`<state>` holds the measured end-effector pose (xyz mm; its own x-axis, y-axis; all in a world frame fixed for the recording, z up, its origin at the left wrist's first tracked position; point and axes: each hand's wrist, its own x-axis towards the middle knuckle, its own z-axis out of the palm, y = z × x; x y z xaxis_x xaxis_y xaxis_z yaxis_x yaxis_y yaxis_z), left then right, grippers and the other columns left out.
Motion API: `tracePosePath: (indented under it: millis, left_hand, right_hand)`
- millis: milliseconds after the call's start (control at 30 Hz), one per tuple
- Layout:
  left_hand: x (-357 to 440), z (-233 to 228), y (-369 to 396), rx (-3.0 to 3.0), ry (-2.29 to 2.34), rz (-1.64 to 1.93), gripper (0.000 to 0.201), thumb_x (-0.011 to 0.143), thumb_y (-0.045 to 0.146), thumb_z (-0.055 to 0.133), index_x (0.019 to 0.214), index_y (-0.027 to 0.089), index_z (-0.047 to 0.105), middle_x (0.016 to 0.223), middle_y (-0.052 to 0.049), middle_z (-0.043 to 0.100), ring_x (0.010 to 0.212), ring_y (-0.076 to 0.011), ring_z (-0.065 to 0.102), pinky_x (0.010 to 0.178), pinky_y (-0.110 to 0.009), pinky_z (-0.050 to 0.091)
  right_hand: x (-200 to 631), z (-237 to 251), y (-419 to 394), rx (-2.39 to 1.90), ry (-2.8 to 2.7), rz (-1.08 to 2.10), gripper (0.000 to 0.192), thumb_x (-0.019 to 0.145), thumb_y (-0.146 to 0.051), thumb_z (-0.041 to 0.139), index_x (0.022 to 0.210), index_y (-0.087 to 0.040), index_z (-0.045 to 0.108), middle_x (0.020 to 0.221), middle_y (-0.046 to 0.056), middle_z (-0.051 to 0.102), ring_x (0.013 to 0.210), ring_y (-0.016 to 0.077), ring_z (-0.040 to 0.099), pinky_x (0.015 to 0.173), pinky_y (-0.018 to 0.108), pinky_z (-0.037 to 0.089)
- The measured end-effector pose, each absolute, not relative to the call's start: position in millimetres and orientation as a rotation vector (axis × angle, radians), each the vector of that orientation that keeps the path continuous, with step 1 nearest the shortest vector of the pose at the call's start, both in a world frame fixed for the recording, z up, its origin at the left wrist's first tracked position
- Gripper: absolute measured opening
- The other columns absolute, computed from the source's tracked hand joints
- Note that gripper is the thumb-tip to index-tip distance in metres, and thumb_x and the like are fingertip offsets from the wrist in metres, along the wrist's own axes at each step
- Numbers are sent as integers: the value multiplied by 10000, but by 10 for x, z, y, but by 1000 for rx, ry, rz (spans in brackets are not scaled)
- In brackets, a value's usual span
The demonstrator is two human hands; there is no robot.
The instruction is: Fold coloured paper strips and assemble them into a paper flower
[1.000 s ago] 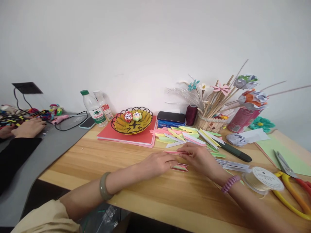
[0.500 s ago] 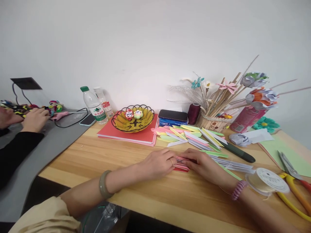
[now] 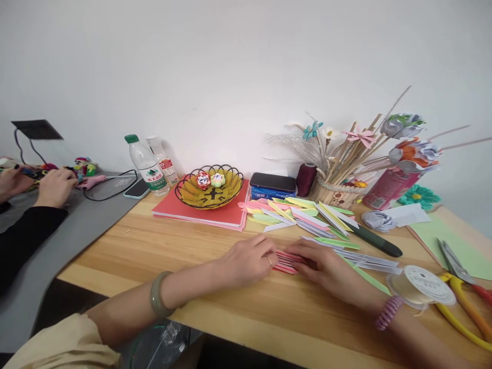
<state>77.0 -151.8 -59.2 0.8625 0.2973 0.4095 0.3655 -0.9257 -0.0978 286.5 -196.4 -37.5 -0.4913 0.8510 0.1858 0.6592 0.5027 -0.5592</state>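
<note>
A small bundle of red and pink folded paper strips (image 3: 285, 261) lies low over the wooden table between my hands. My left hand (image 3: 248, 259) has its fingers closed on the bundle's left end; a ring and a green bangle are on that arm. From the right, my right hand (image 3: 321, 264) pinches the other end between thumb and fingers. Just behind it are white folded paper strips (image 3: 369, 260). Further back spreads a loose pile of yellow, green, pink and white folded strips (image 3: 303, 215). My fingers hide both ends of the bundle.
A yellow basket (image 3: 188, 197) with two paper balls sits on red paper (image 3: 165, 209). Ribbon spool (image 3: 421, 287), scissors (image 3: 457, 277) and a dark green cutter (image 3: 380, 243) lie right. Bottles (image 3: 151, 171) stand back left. Another person's hands (image 3: 56, 187) work at the far left.
My right hand has shifted slightly right, and more of the red paper bundle shows between my hands. My left hand has moved a little left.
</note>
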Motion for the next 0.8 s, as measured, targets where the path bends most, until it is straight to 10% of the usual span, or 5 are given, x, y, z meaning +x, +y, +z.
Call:
tracePosePath:
  millis: [800]
  left_hand:
    - [607, -657, -1678, -2778, -336, -643, 200, 871, 165, 381, 875, 129, 578, 966, -74, 629, 913, -155, 565, 720, -244, 492]
  right_hand:
    - [2734, -484, -1981, -1325, -2381, 295, 193, 855, -199, 434, 893, -193, 623, 818, 58, 636, 758, 176, 578, 680, 309, 453]
